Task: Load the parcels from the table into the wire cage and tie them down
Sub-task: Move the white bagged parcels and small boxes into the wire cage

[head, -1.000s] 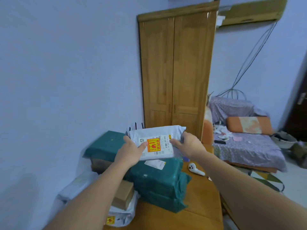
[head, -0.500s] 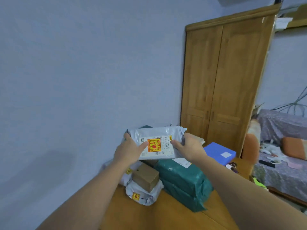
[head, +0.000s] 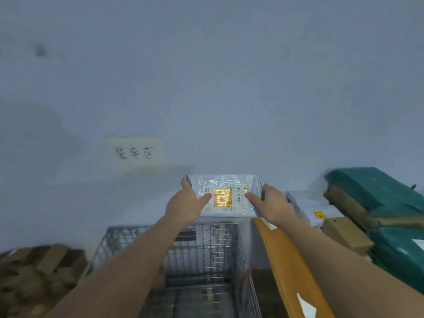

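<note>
Grey wire is nearest me: the wire cage (head: 202,253) stands open-topped below my forearms, against the wall. To its right runs the orange table (head: 284,262) edge, carrying a brown box (head: 346,235), a white bag (head: 314,207) and stacked green parcels (head: 385,203). Above the cage's far rim I hold the white parcel (head: 226,196) flat, label up; my left hand (head: 185,205) grips its left end and my right hand (head: 270,205) grips its right end, thumbs on top. Beyond, a handwritten paper sign (head: 135,153) sticks to the wall.
</note>
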The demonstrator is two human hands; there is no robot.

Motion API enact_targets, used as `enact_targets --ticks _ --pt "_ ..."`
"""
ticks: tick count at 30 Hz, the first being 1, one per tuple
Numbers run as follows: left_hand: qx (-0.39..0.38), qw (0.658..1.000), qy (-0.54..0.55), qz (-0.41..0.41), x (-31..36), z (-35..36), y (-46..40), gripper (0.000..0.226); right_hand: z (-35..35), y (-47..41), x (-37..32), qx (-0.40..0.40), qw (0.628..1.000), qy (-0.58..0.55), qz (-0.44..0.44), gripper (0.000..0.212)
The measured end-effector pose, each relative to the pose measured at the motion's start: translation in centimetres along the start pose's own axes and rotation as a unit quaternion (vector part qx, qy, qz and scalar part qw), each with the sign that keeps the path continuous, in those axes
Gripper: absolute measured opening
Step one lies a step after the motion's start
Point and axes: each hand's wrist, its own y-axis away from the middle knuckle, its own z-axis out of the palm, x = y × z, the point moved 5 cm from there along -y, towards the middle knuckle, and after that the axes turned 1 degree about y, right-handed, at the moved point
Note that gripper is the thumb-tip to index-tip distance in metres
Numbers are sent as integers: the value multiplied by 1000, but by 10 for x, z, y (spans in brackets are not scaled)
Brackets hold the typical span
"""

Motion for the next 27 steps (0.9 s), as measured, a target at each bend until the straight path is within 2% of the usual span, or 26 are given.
enact_targets --ticks 6,13,19,27 --pt "50 995 -7 -87 -133 -86 9 69 101 -8 -126 -60 995 -28 -72 43" --pt "72 986 0 -149 -251 -144 18 67 201 -5 -228 -105 987 -44 -113 45" --pt "50 980 5 -191 -317 -132 14 65 271 -7 -245 -154 984 -35 -87 40" --pt "-14 973 8 -230 -387 -42 -33 75 368 -41 -198 -236 971 -30 -38 36"
